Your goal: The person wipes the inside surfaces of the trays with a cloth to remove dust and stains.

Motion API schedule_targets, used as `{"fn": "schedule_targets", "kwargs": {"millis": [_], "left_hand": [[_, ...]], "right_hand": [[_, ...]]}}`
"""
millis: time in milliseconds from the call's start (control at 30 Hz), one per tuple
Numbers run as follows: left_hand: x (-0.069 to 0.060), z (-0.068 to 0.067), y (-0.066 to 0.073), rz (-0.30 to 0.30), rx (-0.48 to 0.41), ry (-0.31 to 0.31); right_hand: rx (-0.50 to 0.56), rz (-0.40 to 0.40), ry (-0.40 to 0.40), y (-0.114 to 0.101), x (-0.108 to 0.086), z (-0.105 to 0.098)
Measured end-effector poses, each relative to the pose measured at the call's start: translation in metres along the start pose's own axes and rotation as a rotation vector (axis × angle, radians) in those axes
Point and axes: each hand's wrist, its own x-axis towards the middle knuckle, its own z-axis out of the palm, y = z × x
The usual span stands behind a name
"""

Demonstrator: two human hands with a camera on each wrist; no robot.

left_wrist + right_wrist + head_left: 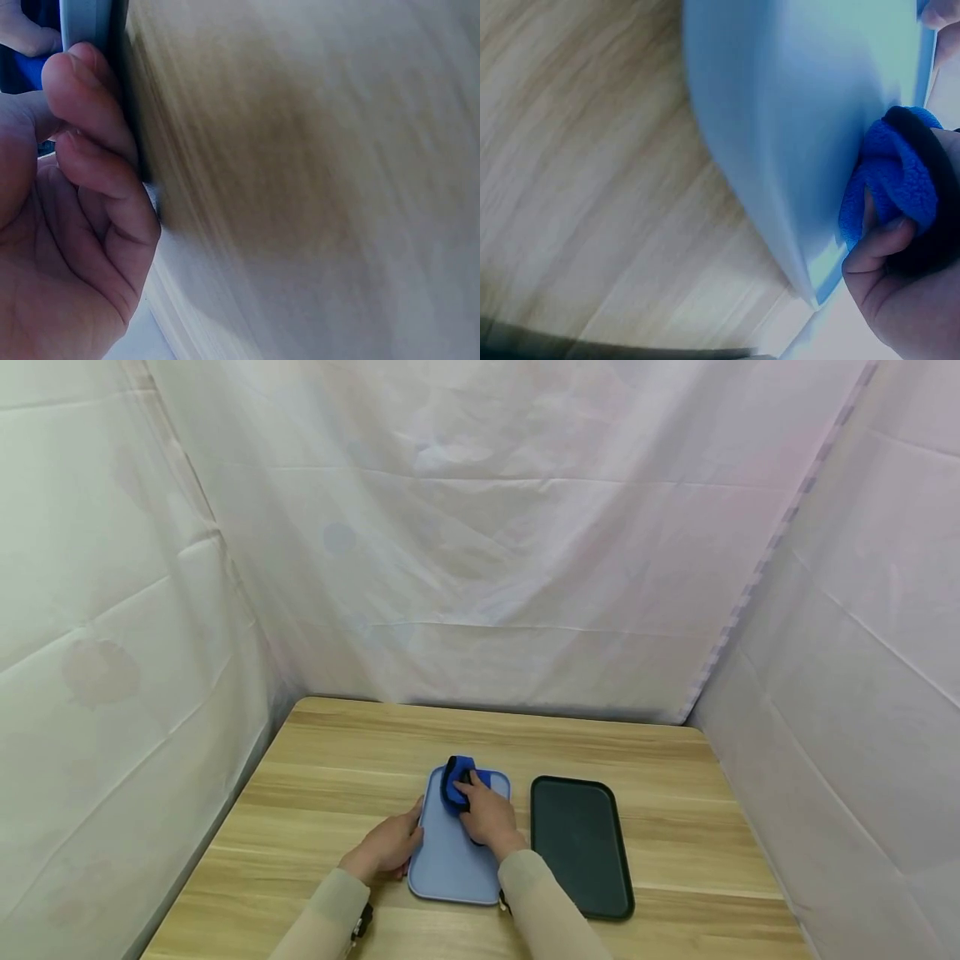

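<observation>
A light blue rectangular tray [447, 870] lies on the wooden table, its long sides running away from me. My left hand [388, 843] holds the tray's left edge; in the left wrist view its curled fingers [97, 161] are against the rim near the tabletop. Over the far part of the tray, my right hand [489, 814] presses a bunched blue cloth [459, 768] with a black border onto the surface. The right wrist view shows the thumb and fingers gripping the fluffy cloth [892, 169], with the tray's wall beside it. Part of the cloth is hidden under the hand.
To the right of the blue tray, a dark green tray [581, 852] lies flat, separated by a narrow gap. The wooden table [337, 760] extends around both trays. White cloth sheets [480, 568] hang behind the table and along its left and right sides.
</observation>
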Motion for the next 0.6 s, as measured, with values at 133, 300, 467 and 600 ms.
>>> {"fn": "schedule_targets", "kwargs": {"millis": [133, 300, 467, 600], "left_hand": [[0.0, 0.0, 0.001, 0.016, -0.008, 0.001], [0.0, 0.001, 0.001, 0.012, -0.011, 0.003], [-0.001, 0.001, 0.001, 0.003, -0.013, 0.004], [-0.001, 0.0, 0.001, 0.003, -0.015, 0.006]], "right_hand": [[-0.03, -0.006, -0.001, -0.005, 0.0, 0.002], [-0.055, 0.005, -0.014, -0.01, 0.0, 0.003], [-0.075, 0.015, -0.022, -0.015, 0.0, 0.004], [-0.09, 0.018, -0.028, -0.02, 0.001, 0.004]]}}
